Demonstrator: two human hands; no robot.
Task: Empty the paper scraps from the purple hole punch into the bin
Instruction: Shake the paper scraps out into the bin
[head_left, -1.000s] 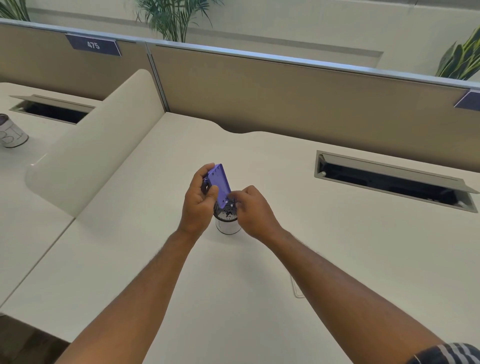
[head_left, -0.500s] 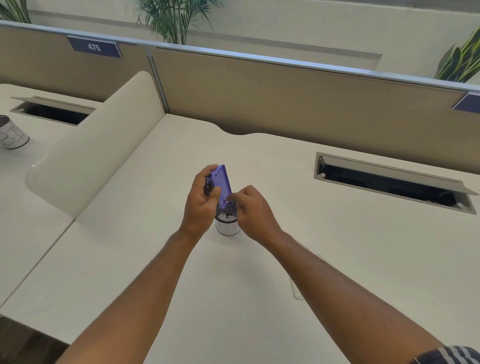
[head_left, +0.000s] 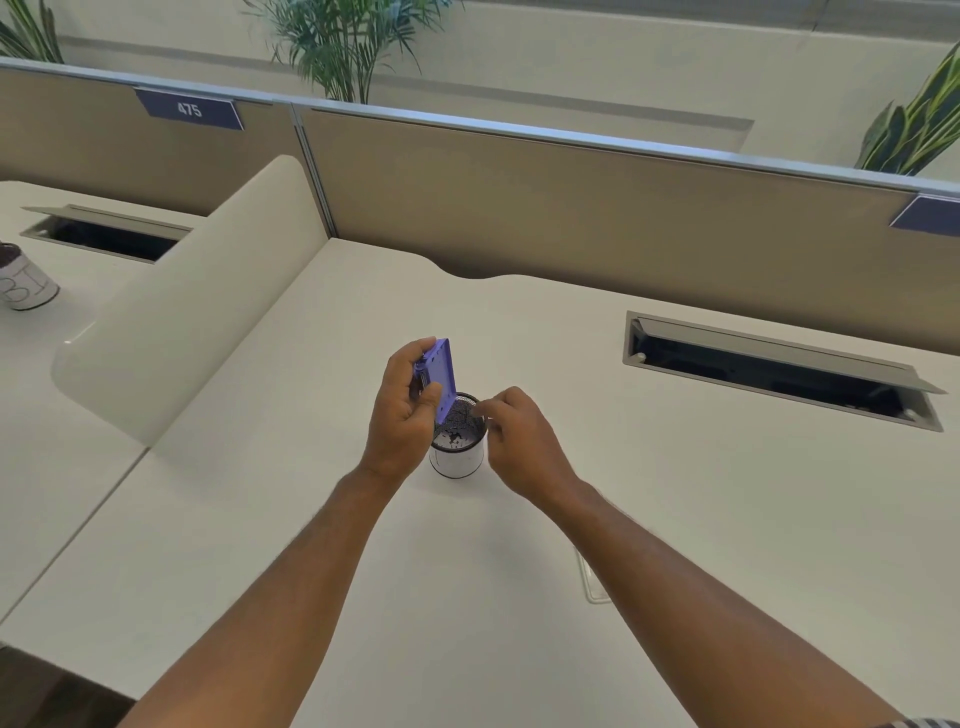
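The left hand (head_left: 402, 415) grips the purple hole punch (head_left: 440, 378), holding it tilted on end directly above the bin (head_left: 457, 447), its lower edge at the bin's rim. The bin stands on the desk (head_left: 675, 519). Just right of the bin, the right hand (head_left: 519, 439) hovers with fingers loosely curled, apparently holding nothing, though the fingertips are blurred. Pale flecks, possibly paper scraps (head_left: 453, 439), lie inside the bin.

My cream worktop (head_left: 675, 519) runs back to a tan partition (head_left: 571, 208) with a blue tag reading 475 (head_left: 189, 109). A cable hatch (head_left: 774, 366) stands open at my right. Past a rounded cream divider (head_left: 197, 291), the neighbouring desk carries a lettered white cup (head_left: 26, 283). Leafy plants (head_left: 343, 47) rise behind the partition.
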